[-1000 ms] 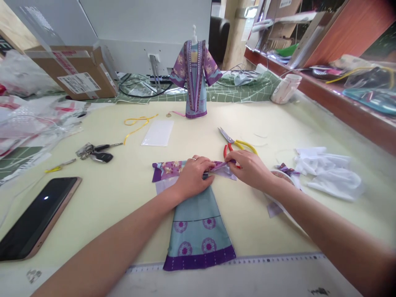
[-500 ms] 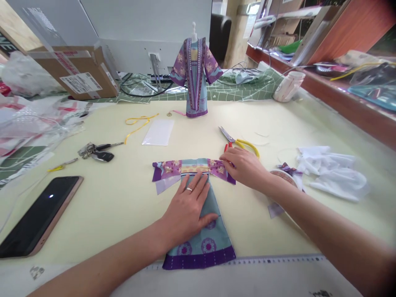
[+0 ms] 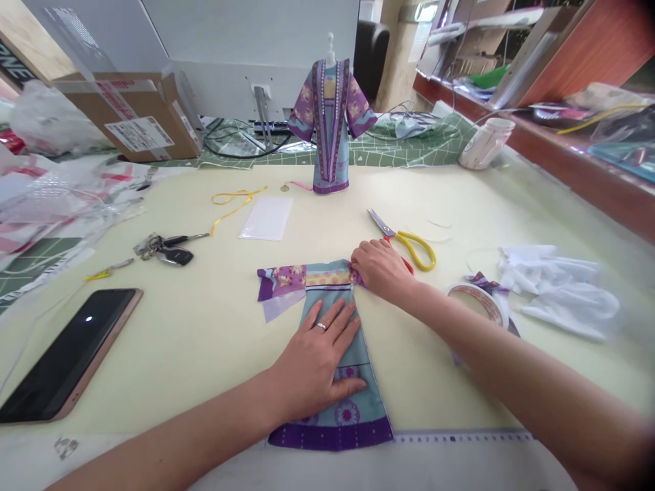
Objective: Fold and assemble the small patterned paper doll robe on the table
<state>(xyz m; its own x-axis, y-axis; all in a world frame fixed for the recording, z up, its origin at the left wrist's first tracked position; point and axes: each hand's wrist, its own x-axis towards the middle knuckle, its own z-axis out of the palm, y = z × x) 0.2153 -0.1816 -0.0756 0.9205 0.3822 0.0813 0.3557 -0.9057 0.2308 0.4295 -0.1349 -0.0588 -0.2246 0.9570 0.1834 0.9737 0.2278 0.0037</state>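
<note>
A small doll dress point(image 3: 353, 431), blue-green with a purple hem and purple flowered sleeves, lies flat in front of me. My left hand point(image 3: 320, 361), a ring on one finger, rests palm down on its skirt with the fingers stretched out. At the shoulder end of the right sleeve, my right hand point(image 3: 381, 271) has its fingers pinched together on the cloth and covers most of that sleeve. The left sleeve point(image 3: 286, 281) is spread out, with a pale sheer piece showing below it. Just beyond my right hand lie scissors point(image 3: 417, 251) with yellow and red handles.
A dressed doll form point(image 3: 331, 129) stands at the back. On the left are a phone point(image 3: 69, 354), keys point(image 3: 171, 251) and a cardboard box point(image 3: 130, 119). A tape roll point(image 3: 478, 300) and white cloth point(image 3: 563, 293) lie right. A ruler point(image 3: 460, 436) runs along the front.
My right hand has moved inward along the right sleeve to the shoulder. My left hand has slid slightly down the skirt, uncovering the waist seam. The view has shifted a little.
</note>
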